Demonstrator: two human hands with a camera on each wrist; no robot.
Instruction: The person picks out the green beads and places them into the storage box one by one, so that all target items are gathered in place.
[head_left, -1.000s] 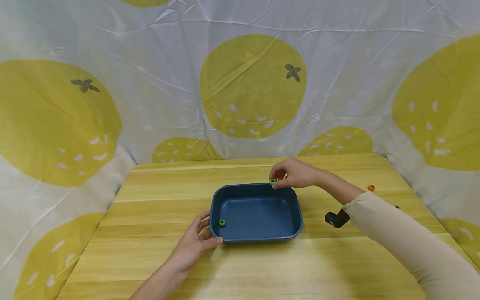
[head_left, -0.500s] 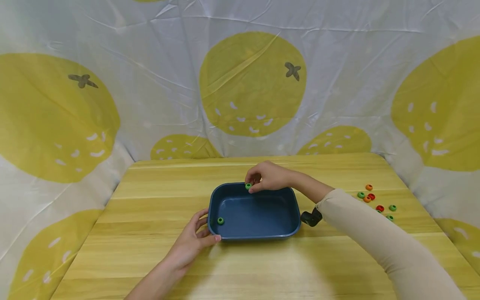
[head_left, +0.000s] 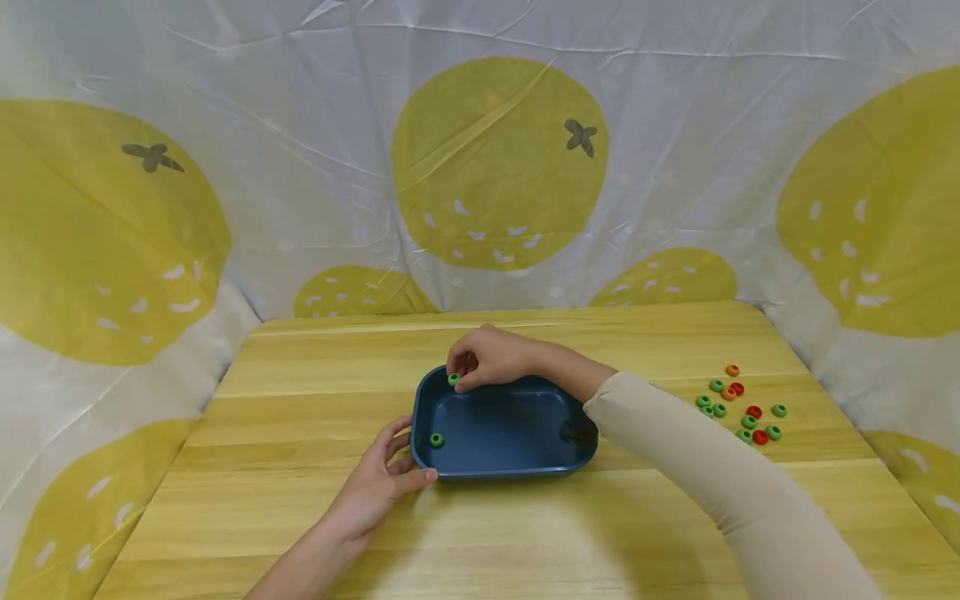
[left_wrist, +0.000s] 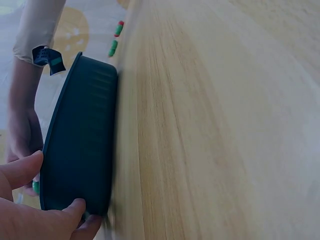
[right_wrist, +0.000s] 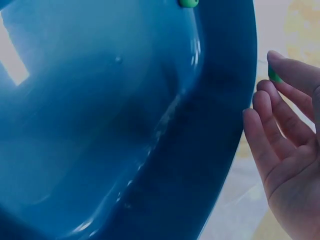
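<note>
"Going by the head view, what is held by the right hand's grip [head_left: 491,354]?"

"A small green bead [head_left: 453,379], pinched at the fingertips by the far left corner of a dark blue bin [head_left: 502,425]. It is rounded and bright, and pierced by a dark hole."

"And the left hand's grip [head_left: 378,483]?"

"That is clamped on the bin at its left end, with the thumb laid at the near corner. Inside, near the left wall, a second green bead [head_left: 437,440] is seen. On the desk [head_left: 525,533], well to the right, loose beads [head_left: 748,422] in green, red and orange are scattered."

"What is shown from the left wrist?"

"The bin's dark outer wall, with fingertips pressed against it. Past the rim, the pinched bead is partly hidden; only a patch of green is left visible."

"And from the right wrist?"

"The pinched bead is mostly covered by thumb and finger, so its hole cannot be made out. The remaining fingers are loosely bent near the rim. The bin's floor is seen as glossy blue, and the second bead is cut off by the top edge."
</note>
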